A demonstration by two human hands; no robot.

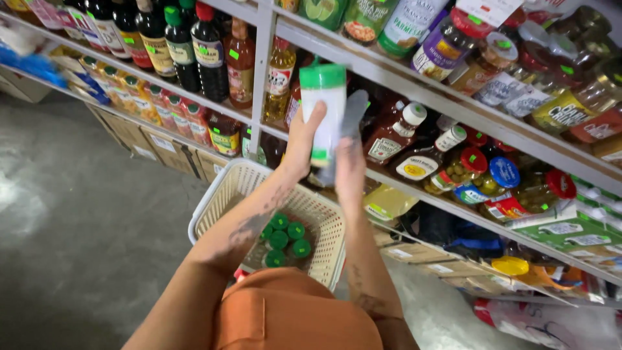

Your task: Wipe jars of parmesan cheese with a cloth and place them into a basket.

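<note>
My left hand (302, 144) grips a tall white container with a green lid (324, 107), held upright in front of the shelves. My right hand (350, 170) rubs a grey cloth (353, 116) against the container's right side. Below my forearms sits a cream plastic basket (220, 191), and inside it stand several green-lidded containers (283, 238).
Metal shelving (414, 81) runs across the view, packed with dark sauce bottles (175, 45), jars (476, 172) and condiment bottles (395, 136). Cardboard boxes (168, 152) line the lowest shelf. Grey concrete floor (78, 220) lies to the left. An orange garment (291, 314) is at the bottom.
</note>
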